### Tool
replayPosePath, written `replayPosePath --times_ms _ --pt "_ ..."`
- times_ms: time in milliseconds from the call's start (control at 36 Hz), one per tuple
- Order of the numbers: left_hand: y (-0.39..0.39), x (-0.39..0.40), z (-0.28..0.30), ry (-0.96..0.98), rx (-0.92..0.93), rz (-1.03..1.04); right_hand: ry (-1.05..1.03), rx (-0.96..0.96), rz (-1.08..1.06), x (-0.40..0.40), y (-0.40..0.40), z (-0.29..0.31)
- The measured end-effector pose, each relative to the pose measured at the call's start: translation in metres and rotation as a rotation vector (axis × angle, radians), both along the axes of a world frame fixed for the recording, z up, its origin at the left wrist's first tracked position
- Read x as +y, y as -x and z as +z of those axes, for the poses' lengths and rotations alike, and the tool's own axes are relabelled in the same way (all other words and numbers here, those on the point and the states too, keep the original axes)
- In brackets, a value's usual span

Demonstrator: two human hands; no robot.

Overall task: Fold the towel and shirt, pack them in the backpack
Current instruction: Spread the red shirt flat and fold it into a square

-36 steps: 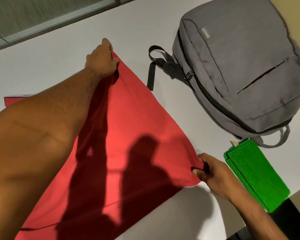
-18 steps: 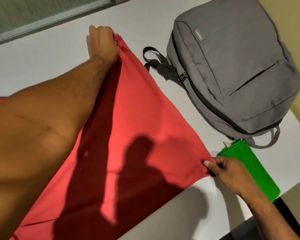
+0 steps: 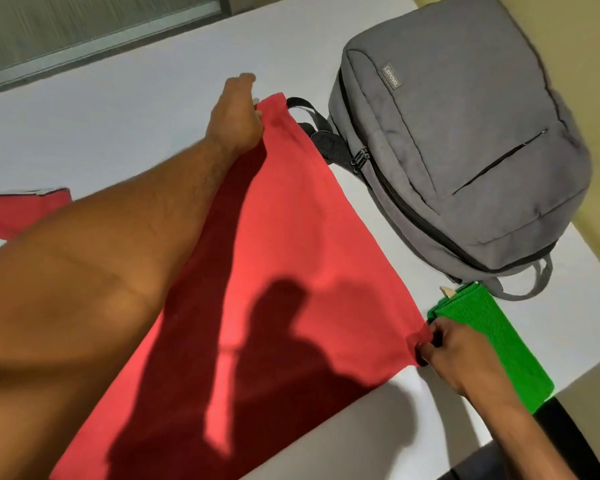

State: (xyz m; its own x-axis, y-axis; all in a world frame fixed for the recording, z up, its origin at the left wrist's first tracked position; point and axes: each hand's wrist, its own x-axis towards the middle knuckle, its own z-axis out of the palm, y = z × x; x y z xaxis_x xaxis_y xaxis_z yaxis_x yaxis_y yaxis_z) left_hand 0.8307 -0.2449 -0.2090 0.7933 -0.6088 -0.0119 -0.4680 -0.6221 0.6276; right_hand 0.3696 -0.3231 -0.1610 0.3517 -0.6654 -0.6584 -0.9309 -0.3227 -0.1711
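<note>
Now we note the red shirt drawn closer beside the backpack; left hand and right hand pinch its corners; folding proceeds.

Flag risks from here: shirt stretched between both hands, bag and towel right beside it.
1. The shirt edge by the left hand already lies over the bag strap; folding could snag it.
2. The right hand pinches its corner right against the folded towel, which sits near the table edge; a tug may disturb it.
</note>
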Motion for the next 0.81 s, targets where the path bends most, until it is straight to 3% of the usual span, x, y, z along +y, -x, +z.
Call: replayPosePath --times_ms 222,361,472,639,806 --pt "0.06 0.032 -0.022 0.022 -0.138 0.083 0.115 -0.086 0.013 0.016 0.001 -0.002" --pt "0.135 0.063 -0.022 0.07 -0.133 0.127 0.429 -0.296 0.224 0.034 0.004 -0.002" --pt "0.207 0.095 -0.02 0.106 -0.084 0.113 0.465 -0.362 0.447 0.057 0.002 -0.011" --pt "0.316 0.161 -0.01 0.129 -0.099 -0.012 0.409 -0.25 0.638 0.083 0.018 -0.027" --pt "0.389 0.229 -0.013 0.076 -0.221 -0.221 0.551 -0.396 0.603 0.094 0.042 -0.033"
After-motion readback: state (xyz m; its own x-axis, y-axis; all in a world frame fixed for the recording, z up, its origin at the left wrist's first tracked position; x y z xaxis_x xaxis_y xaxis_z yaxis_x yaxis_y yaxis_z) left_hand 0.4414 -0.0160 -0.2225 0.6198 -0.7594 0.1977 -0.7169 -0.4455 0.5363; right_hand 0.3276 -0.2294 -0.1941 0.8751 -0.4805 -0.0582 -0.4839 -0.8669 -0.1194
